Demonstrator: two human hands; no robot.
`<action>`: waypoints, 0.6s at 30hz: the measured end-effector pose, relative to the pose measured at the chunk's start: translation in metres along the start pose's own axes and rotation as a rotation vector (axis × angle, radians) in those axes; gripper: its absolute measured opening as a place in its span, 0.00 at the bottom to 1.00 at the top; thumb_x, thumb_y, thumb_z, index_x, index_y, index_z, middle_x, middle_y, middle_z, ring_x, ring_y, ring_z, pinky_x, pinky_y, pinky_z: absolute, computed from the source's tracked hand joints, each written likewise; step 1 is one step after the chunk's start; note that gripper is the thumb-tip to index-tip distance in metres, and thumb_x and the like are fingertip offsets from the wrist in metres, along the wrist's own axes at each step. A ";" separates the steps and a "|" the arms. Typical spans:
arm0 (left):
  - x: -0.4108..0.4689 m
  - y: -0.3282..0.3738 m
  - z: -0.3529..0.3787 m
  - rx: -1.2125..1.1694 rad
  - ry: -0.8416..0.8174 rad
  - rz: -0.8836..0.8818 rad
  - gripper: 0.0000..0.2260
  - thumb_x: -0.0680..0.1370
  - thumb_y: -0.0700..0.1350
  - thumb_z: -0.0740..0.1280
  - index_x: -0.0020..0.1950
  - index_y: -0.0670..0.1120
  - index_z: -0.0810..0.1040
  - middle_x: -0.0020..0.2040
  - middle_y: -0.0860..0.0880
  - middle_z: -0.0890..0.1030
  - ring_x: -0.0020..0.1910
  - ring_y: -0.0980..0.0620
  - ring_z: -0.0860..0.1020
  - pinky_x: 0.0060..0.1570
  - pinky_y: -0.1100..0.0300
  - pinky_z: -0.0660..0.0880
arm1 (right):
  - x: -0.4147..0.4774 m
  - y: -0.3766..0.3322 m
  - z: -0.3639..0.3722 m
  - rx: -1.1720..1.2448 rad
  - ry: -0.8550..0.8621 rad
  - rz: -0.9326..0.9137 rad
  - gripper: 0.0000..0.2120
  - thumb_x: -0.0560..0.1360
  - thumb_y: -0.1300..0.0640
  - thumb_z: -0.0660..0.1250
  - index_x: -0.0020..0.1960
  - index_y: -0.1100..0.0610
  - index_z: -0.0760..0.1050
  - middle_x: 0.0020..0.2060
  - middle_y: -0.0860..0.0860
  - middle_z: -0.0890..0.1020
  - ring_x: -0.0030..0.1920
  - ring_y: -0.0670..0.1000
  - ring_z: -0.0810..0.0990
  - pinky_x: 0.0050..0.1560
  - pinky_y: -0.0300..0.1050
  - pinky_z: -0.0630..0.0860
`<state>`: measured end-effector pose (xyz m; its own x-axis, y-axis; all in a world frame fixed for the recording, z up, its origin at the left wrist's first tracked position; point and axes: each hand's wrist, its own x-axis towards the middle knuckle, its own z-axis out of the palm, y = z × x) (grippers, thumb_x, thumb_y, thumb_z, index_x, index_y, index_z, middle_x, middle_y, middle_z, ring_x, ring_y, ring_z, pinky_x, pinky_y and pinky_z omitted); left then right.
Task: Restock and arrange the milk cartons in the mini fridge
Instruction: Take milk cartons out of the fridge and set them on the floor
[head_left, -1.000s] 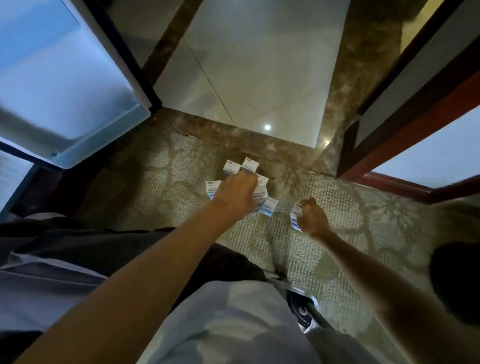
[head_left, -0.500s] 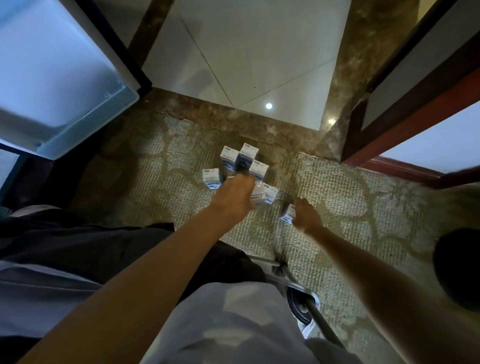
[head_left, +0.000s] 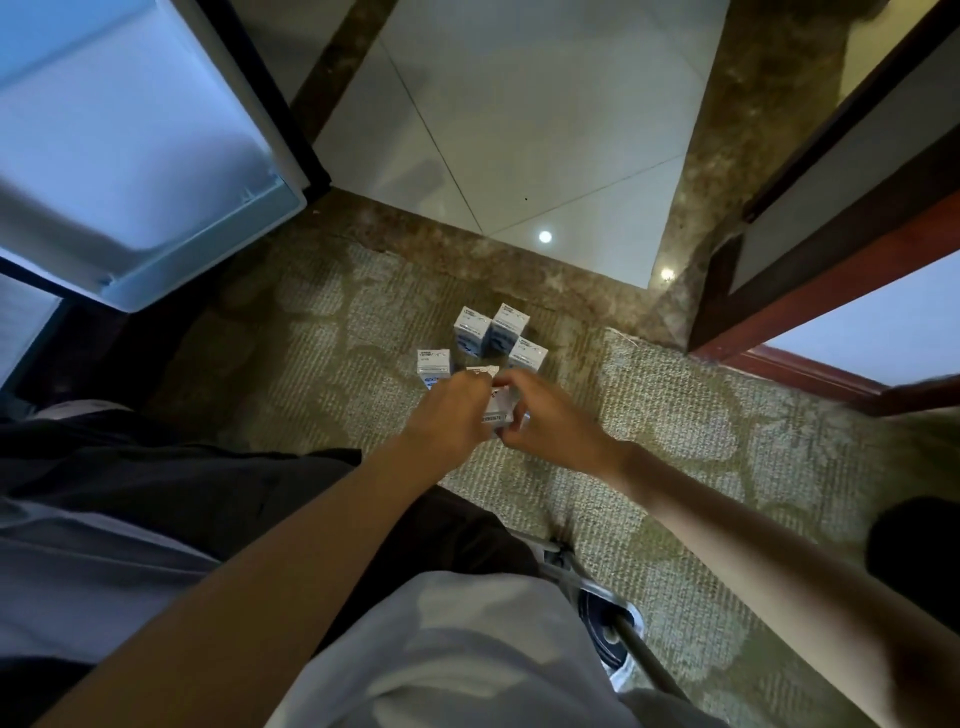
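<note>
I look straight down over both forearms to a patterned carpet (head_left: 337, 364), where the milk cartons are gathered just in front of the knees. My left grip (head_left: 451, 410) and right grip (head_left: 551, 415) meet over the near edge of that group, with the held carton (head_left: 497, 406) squeezed between them. The left grip's fingers curl over its top and left side. The right grip's thumb and fingers pinch it from the right, the thumb low by the printed label. Whether a second carton is tucked under the left palm I cannot tell, as the hand covers that spot.

The standing cartons (head_left: 509, 325) are upright on the carpet just beyond the grips. Two stand side by side at the far end, touching. One stands a little nearer on the right, close above the right grip's fingers. One stands on the left, beside the left grip's knuckles. A white carton top (head_left: 480, 370) shows at the left grip's fingertips.

The mini fridge door (head_left: 130, 156) hangs open at the upper left, well apart from the cartons, its pale inner lining facing me. Glossy tile floor (head_left: 519, 130) lies beyond the carpet's far edge, and a dark wooden door frame (head_left: 831, 270) runs down the right.
</note>
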<state>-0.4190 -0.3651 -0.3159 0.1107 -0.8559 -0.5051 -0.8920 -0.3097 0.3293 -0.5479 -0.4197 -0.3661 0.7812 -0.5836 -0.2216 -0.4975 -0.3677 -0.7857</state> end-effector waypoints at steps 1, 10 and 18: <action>0.000 -0.001 0.000 0.007 -0.007 0.005 0.19 0.74 0.43 0.70 0.62 0.38 0.73 0.59 0.40 0.77 0.57 0.43 0.77 0.53 0.53 0.74 | 0.003 -0.001 0.000 -0.003 -0.019 0.000 0.21 0.70 0.63 0.70 0.60 0.61 0.69 0.50 0.51 0.76 0.43 0.52 0.78 0.41 0.40 0.73; 0.000 -0.026 0.008 0.109 -0.057 -0.180 0.17 0.79 0.42 0.62 0.66 0.39 0.67 0.61 0.39 0.75 0.60 0.41 0.76 0.54 0.51 0.73 | 0.017 0.051 0.059 -0.227 -0.109 0.154 0.29 0.71 0.58 0.72 0.67 0.61 0.64 0.60 0.60 0.74 0.57 0.59 0.77 0.51 0.51 0.76; -0.003 -0.043 0.012 0.076 -0.062 -0.279 0.14 0.80 0.43 0.57 0.62 0.37 0.70 0.61 0.39 0.75 0.60 0.41 0.75 0.55 0.52 0.71 | 0.019 0.083 0.103 -0.327 -0.146 0.420 0.29 0.72 0.68 0.66 0.70 0.64 0.59 0.65 0.63 0.69 0.61 0.62 0.73 0.54 0.50 0.73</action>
<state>-0.3867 -0.3440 -0.3381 0.3313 -0.7141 -0.6166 -0.8615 -0.4955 0.1110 -0.5357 -0.3866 -0.4952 0.5227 -0.6306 -0.5737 -0.8509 -0.3444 -0.3967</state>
